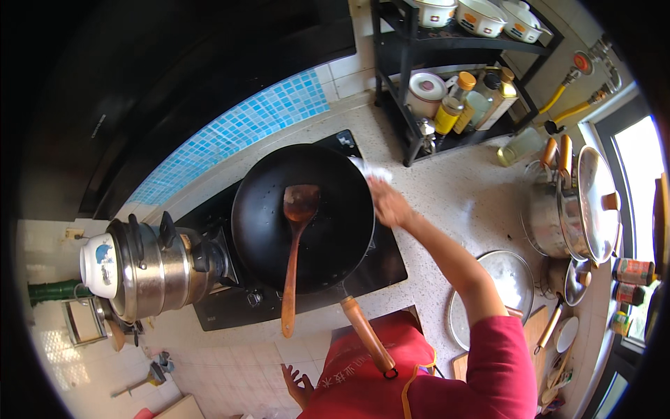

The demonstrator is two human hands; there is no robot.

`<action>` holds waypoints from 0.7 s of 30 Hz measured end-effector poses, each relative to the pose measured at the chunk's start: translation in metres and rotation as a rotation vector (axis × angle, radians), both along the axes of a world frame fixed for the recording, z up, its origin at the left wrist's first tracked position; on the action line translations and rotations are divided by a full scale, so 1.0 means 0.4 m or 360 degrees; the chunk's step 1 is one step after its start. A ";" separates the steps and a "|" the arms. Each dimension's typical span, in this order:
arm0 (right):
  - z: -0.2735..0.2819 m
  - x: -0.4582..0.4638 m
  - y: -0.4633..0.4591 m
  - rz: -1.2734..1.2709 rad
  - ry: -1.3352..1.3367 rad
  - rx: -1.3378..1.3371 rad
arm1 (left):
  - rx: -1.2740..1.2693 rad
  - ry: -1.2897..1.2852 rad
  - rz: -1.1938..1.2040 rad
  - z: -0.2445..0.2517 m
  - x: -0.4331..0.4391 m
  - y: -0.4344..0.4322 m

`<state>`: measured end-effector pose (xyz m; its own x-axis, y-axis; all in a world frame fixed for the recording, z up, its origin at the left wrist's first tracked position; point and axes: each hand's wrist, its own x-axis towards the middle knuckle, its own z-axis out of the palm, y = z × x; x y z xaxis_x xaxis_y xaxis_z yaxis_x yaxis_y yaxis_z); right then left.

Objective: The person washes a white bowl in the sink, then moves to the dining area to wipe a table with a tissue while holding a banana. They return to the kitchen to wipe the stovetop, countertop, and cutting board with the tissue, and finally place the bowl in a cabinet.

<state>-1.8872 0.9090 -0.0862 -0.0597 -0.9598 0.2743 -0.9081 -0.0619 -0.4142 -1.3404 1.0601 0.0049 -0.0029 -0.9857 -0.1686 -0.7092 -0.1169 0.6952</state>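
Note:
My right hand (387, 201) reaches to the right side of a black wok (261, 209) and presses on a white cloth (374, 168), partly hidden behind the wok's rim. The wok stands on a black glass gas hob (387, 267), its wooden handle (366, 332) pointing toward me. A wooden spatula (293, 256) lies in the wok, its blade on the bottom and its handle over the near rim. My left hand (297, 385) hangs low beside the red apron, holding nothing, with its fingers apart.
A steel steamer pot (170, 269) with a white bowl (99, 266) on top stands at left. Behind right, a black rack (408, 99) holds bottles and lidded pots. Steel pots (544, 209) stand at right. A glass lid (500, 277) leans by my right arm, near a wooden board (535, 335).

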 end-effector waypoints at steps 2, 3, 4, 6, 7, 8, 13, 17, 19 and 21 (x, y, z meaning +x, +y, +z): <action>-0.010 -0.074 -0.173 -0.0049 0.0111 0.0014 | 0.0013 -0.0003 0.0044 -0.002 0.001 0.013; -0.017 -0.093 -0.229 -0.0064 0.0120 0.0155 | 0.0015 0.0004 0.0057 -0.004 0.004 0.018; -0.017 -0.104 -0.266 -0.0101 0.0122 0.0184 | 0.0016 -0.0009 0.0074 -0.009 0.008 0.019; -0.012 -0.075 -0.229 -0.0130 0.0069 0.0044 | 0.0006 0.0006 0.0096 -0.020 0.020 0.022; -0.005 -0.041 -0.175 -0.0116 0.0026 -0.0131 | -0.0011 0.0001 0.0048 -0.031 0.025 0.022; 0.005 -0.001 -0.081 -0.0144 -0.0216 0.0015 | -0.0041 0.0011 0.0010 -0.041 0.031 0.021; 0.059 0.234 0.347 -0.0136 -0.0255 0.0386 | -0.0099 0.0037 -0.0013 -0.079 0.070 0.012; 0.013 0.128 0.191 -0.0333 -0.0238 -0.0503 | -0.0058 0.0008 -0.0012 -0.080 0.088 -0.010; -0.027 -0.004 0.024 -0.0614 0.0042 -0.0346 | -0.0041 -0.0017 -0.0055 -0.066 0.085 -0.018; -0.041 -0.062 -0.025 -0.0756 -0.0069 -0.0314 | -0.0060 -0.0048 -0.0121 -0.048 0.071 -0.036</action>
